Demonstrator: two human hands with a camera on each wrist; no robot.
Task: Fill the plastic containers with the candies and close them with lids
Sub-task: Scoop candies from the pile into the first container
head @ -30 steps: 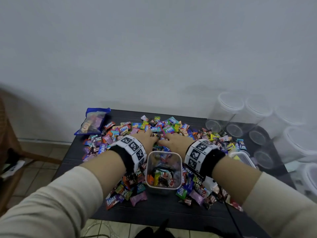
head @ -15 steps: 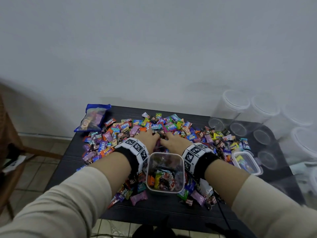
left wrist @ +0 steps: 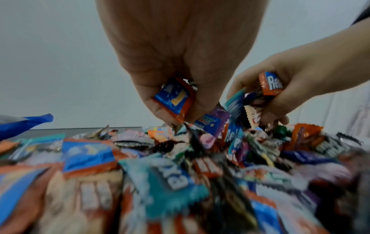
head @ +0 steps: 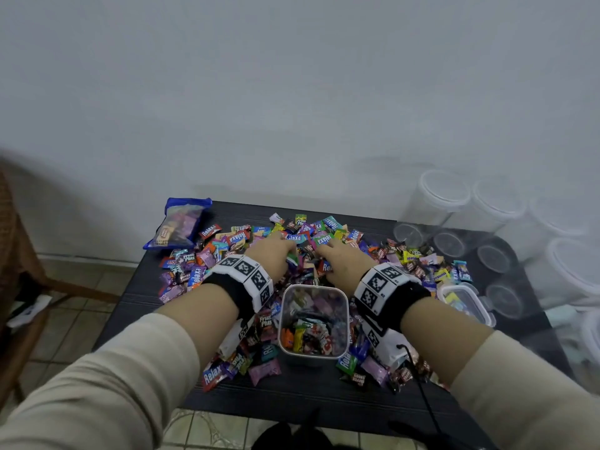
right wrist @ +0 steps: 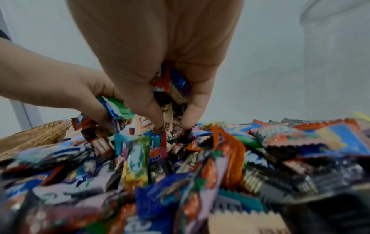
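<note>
Pale plain wall (head: 292, 92) behind; dark slatted counter (head: 292, 397) below, on tiled floor (head: 65, 326). Left hand (head: 271, 256), fingers (left wrist: 160, 109) curled tight round an orange-and-blue wrapped sweet plus others. Right hand (head: 344, 264), fingers (right wrist: 154, 114) bunched round a clutch of wrappers. Both sunk in the heap of candies (head: 233, 241) spread across the counter, just beyond the open square container (head: 313, 319), part filled, upright near the front edge. Further right, a lidded container (head: 467, 302) with sweets inside. Beyond it, empty clear tubs (head: 451, 216) against the wall, blurred. Blue candy bag (head: 180, 224) at the back left corner. Wicker chair (head: 13, 254) on the far left.
</note>
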